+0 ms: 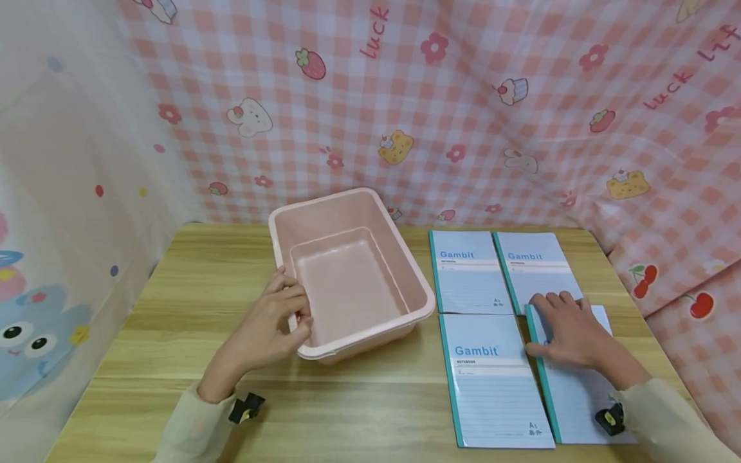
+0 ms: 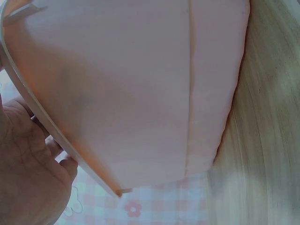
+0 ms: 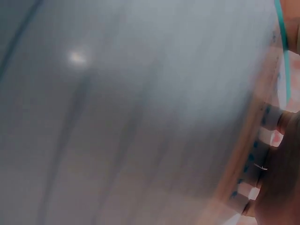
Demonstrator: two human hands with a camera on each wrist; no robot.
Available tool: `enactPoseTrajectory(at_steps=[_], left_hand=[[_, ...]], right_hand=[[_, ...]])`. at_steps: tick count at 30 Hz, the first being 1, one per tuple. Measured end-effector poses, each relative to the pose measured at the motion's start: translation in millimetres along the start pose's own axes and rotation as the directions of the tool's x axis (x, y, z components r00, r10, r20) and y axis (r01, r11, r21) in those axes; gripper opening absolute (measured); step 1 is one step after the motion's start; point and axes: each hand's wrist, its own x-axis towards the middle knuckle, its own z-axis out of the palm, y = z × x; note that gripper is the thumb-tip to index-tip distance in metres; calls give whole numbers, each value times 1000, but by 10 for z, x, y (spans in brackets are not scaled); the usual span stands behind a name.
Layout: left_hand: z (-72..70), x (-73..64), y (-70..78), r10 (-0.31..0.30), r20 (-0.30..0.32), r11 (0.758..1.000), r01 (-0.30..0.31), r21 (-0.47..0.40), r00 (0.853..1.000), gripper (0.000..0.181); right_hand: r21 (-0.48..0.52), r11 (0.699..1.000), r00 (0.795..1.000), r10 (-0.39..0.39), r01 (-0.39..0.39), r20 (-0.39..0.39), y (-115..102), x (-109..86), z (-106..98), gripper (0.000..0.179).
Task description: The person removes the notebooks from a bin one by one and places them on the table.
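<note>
My left hand (image 1: pixel 272 328) grips the left rim of a pale pink plastic tub (image 1: pixel 347 276). In the left wrist view the same hand (image 2: pixel 33 159) sits at the rim, beside the tub's outer wall (image 2: pixel 126 93). On the right, my right hand (image 1: pixel 570 331) holds the front-right notebook (image 1: pixel 585 405), its thumb by the teal spine and its bent fingers near the top edge. That notebook's cover (image 3: pixel 154 103) fills most of the right wrist view, blurred; the fingertips are partly hidden.
Three more Gambit notebooks lie beside it: front left (image 1: pixel 498 386), back left (image 1: pixel 466 276) and back right (image 1: pixel 535 257). The wooden table (image 1: pixel 370 418) ends at a pink checked cloth (image 1: pixel 359 90) behind, with a pale curtain (image 1: pixel 75 161) at the left.
</note>
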Motion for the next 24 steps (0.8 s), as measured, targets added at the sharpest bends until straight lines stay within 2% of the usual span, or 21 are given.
enactPoseTrajectory(at_steps=[7,11,18,22,24], left_hand=[[-7,-15,-22,-1,2,1000,1,4,1000,18],[-40,-30,-31,-5,8,1000,5,17,1000,19],[-62,-37,-61,36,-7,999,-36,31,999,18],[-68,-41,-88,14,-49,1000,-14,-12,999,11],[-89,-45,-120,-6,-87,999,3,-34,996,13]], right_hand=[[5,1000,1000,-19,19,-8,3,-53,98,80],[33,999,999,-28,29,-32,-24,-46,121,78],[44,999,999,-23,24,-30,-54,-58,81,75],[57,998,999,-26,29,-40,-28,-60,29,71],[66,997,998,-37,41,-57,-9,-39,-8,69]])
